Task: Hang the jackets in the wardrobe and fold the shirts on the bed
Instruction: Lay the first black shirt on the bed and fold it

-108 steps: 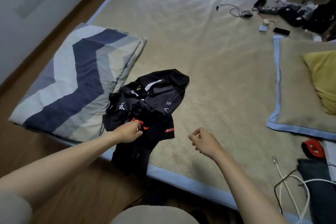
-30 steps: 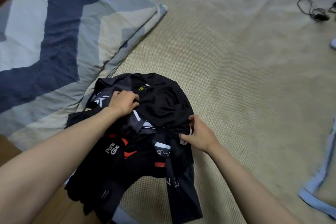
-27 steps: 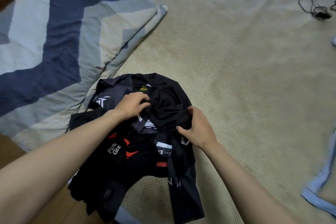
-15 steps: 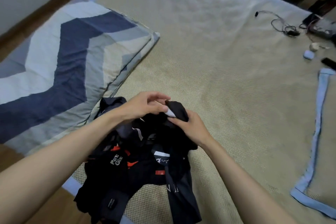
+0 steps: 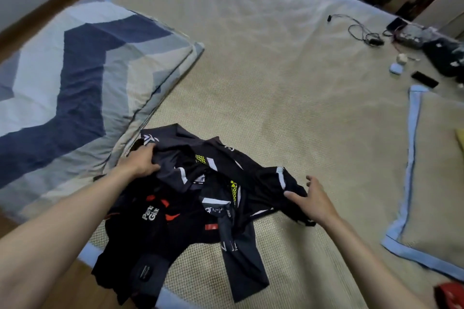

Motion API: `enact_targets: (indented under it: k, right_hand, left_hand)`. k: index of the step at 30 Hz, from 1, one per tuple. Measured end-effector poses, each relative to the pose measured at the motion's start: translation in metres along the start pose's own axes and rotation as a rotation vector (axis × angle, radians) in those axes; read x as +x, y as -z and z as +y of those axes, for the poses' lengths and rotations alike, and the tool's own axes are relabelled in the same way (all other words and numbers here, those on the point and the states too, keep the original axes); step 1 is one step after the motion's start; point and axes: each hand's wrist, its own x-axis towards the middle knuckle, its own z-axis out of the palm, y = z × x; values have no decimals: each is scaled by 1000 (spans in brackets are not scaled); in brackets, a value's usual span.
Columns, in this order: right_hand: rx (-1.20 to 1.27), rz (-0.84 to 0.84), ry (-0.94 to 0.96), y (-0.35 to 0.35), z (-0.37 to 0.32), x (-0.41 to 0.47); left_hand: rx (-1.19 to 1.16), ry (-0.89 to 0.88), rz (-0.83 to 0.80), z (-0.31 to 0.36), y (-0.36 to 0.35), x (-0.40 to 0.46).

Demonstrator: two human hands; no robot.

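Left hand grip on black shirts

The left hand is gripping the black shirts on the bed; the right hand, fingers spread, is resting on them.

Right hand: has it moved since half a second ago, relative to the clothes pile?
Yes. The right hand has swung out from the top of the black clothes pile to its right edge, away from the chevron quilt.
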Motion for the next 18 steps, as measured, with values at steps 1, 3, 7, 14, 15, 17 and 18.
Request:
enact_targets:
  k: [1,3,7,14,15,17,18]
  right_hand:
    - [9,-32,39,-11,-6,0]
    - [-7,-107,116,-33,-26,-1]
    - [-87,-182,215,-76,-67,3]
    - [-151,-239,295,-119,-112,28]
    - [-162,-231,311,-124,-117,32]
    - [-146,-214,342,-131,-130,41]
    - [-119,-210,371,-134,-138,45]
  left_hand:
    - [-25,32,39,-2,-8,1]
    - [-90,86,163,0,-19,3]
    - [-187,187,283,-2,-23,19]
    - [-413,-43,359,2,-8,20]
    - [-462,-113,361,10,-1,14]
    - [-627,-251,274,25,12,1]
    - [-735,-308,187,34,18,-7]
